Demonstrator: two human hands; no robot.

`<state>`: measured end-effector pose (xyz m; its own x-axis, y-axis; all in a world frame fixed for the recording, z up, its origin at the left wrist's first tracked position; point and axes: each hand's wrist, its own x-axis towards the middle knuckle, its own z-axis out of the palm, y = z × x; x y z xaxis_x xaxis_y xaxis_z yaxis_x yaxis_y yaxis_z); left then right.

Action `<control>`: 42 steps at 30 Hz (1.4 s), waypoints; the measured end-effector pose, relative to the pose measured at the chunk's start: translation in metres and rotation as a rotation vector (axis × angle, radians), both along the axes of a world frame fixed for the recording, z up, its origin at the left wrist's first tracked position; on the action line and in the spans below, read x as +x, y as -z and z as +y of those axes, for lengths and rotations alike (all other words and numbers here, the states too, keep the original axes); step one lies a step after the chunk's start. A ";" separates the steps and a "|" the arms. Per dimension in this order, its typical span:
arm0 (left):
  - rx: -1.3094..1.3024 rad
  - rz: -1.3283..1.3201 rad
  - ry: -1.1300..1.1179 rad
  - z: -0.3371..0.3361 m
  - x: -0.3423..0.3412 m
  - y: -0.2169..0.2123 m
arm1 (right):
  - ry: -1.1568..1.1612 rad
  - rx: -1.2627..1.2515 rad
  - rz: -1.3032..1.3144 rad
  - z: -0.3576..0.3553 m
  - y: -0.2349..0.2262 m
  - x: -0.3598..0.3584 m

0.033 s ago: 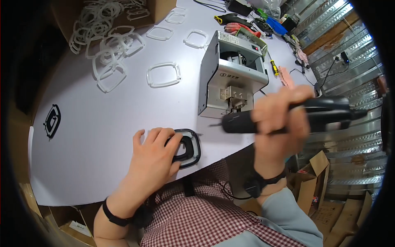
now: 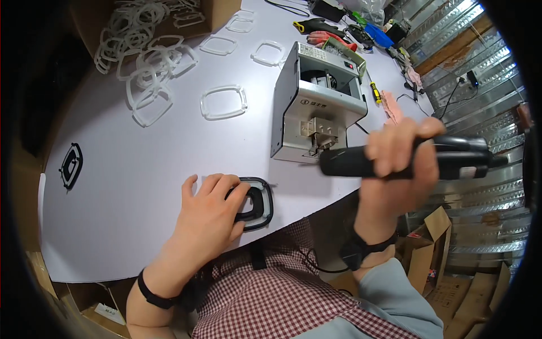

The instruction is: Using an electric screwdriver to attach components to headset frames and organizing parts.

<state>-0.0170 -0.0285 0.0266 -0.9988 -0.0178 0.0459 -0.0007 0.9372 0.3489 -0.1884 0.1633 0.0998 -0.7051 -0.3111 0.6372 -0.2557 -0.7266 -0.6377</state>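
My left hand [image 2: 212,212] lies flat on a black rounded-square frame [image 2: 262,209] near the front edge of the white table [image 2: 141,186], fingers over its left side. My right hand [image 2: 401,155] grips a black electric screwdriver [image 2: 344,161], held level above the table edge. Its thin bit points left at the lower front of a grey box-shaped screw feeder [image 2: 316,107], close to the feeder's outlet.
Clear plastic frames lie on the far table: one [image 2: 223,103] alone, a pile [image 2: 141,51] at the back left. Another black frame [image 2: 71,165] sits at the left edge. Hand tools [image 2: 327,31] lie behind the feeder. Cardboard boxes [image 2: 429,248] stand on the floor at right.
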 end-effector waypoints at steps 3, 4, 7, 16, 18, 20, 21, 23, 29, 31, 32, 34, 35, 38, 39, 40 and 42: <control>0.042 -0.072 0.099 -0.007 -0.007 -0.005 | 0.291 0.035 0.026 0.019 -0.007 -0.018; 0.039 -0.098 0.165 -0.007 -0.010 -0.006 | 0.296 0.033 0.030 0.019 -0.006 -0.021; -0.047 -0.029 0.258 -0.007 -0.016 -0.001 | 0.267 0.055 0.121 0.014 0.001 -0.024; 0.067 0.186 -0.346 0.024 -0.007 0.010 | 0.184 0.427 0.268 -0.011 -0.005 -0.014; 0.005 0.189 -0.371 0.028 -0.007 0.018 | 0.353 0.468 0.291 -0.015 -0.003 -0.004; 0.004 0.176 -0.330 0.029 -0.003 0.020 | 0.298 0.456 0.263 -0.006 -0.002 -0.005; 0.034 0.169 -0.321 0.027 -0.001 0.020 | 0.255 0.445 0.234 -0.004 0.000 -0.004; 0.062 0.173 -0.305 0.024 0.004 0.024 | 0.165 0.348 0.118 -0.005 0.006 0.007; 0.152 0.183 -0.231 0.022 0.010 0.021 | -0.039 0.247 0.003 -0.028 0.025 0.030; 0.153 0.167 -0.231 0.021 0.010 0.020 | -0.060 0.354 0.022 -0.032 0.027 0.032; 0.152 0.155 -0.229 0.021 0.010 0.019 | -0.080 0.458 0.044 -0.034 0.028 0.032; 0.157 0.156 -0.232 0.021 0.010 0.021 | -0.093 0.470 0.040 -0.037 0.031 0.032; 0.161 0.160 -0.231 0.020 0.010 0.022 | -0.098 0.476 0.036 -0.039 0.033 0.032; 0.151 0.176 -0.224 0.020 0.009 0.023 | -0.107 0.421 -0.006 -0.045 0.042 0.032; 0.153 0.175 -0.222 0.019 0.008 0.023 | -0.112 0.355 -0.042 -0.045 0.045 0.031; 0.152 0.180 -0.220 0.019 0.009 0.022 | -0.110 0.357 -0.044 -0.044 0.049 0.031; 0.150 0.186 -0.212 0.019 0.008 0.021 | -0.064 0.524 0.178 -0.039 0.053 0.031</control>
